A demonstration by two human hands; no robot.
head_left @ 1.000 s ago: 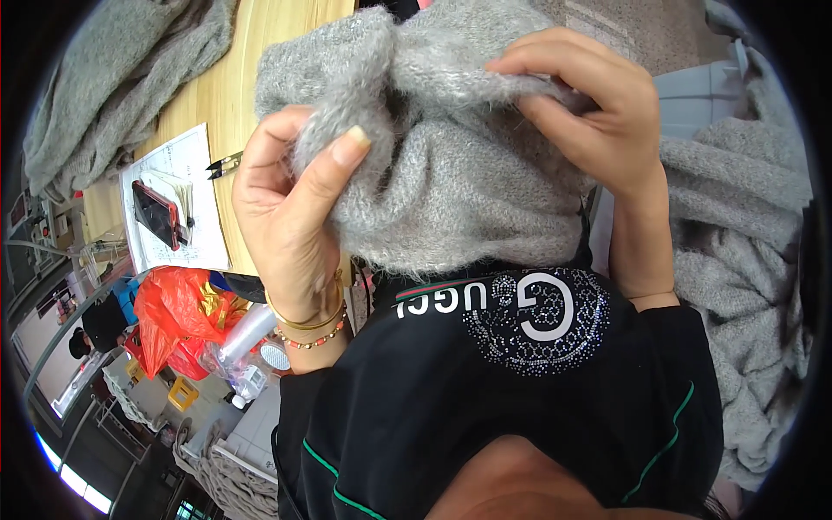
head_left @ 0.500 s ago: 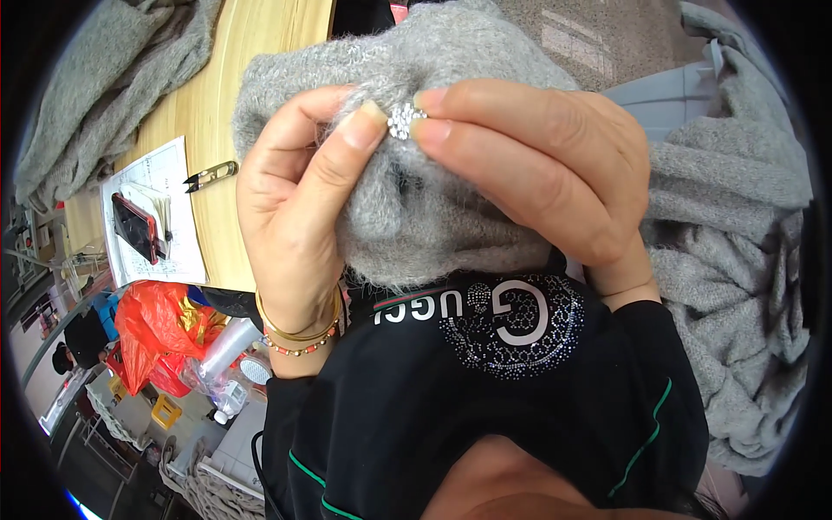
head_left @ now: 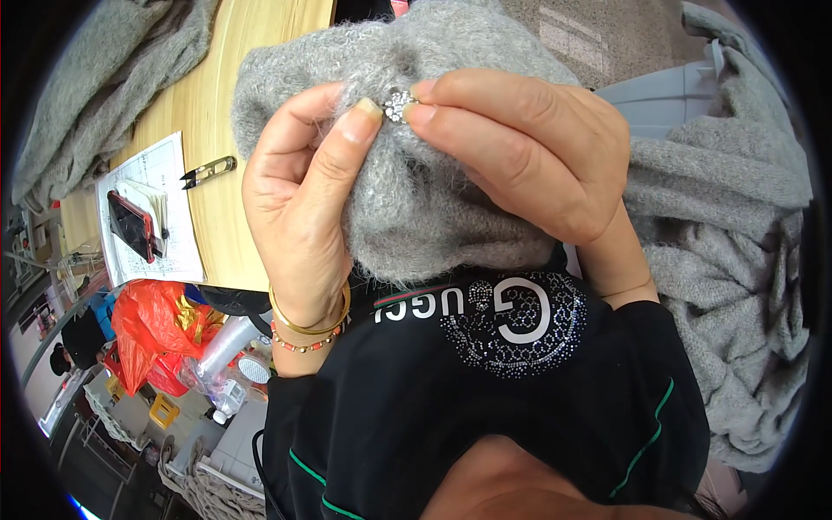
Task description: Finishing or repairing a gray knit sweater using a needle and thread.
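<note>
A fuzzy grey knit garment [head_left: 407,199] is bunched up in front of my chest. Against its upper part sits a small sparkling rhinestone button [head_left: 399,107]. My right hand [head_left: 529,147] pinches the button's right edge between thumb and forefinger. On the other side my left hand [head_left: 303,191] grips the knit, its thumb tip touching the button's left edge and its other fingers partly hidden behind the fabric. Whether a needle or thread is in either hand cannot be made out.
Black thread snips [head_left: 208,172] lie on the wooden table [head_left: 230,234] at the left, near a phone [head_left: 132,227] on papers. More grey knits [head_left: 728,303] are heaped at the right and at the far left. A red plastic bag [head_left: 156,329] is below the table edge.
Both hands have shifted slightly, the right one up and to the left along with the button. The knit below the button has spread a little and shows more of its surface.
</note>
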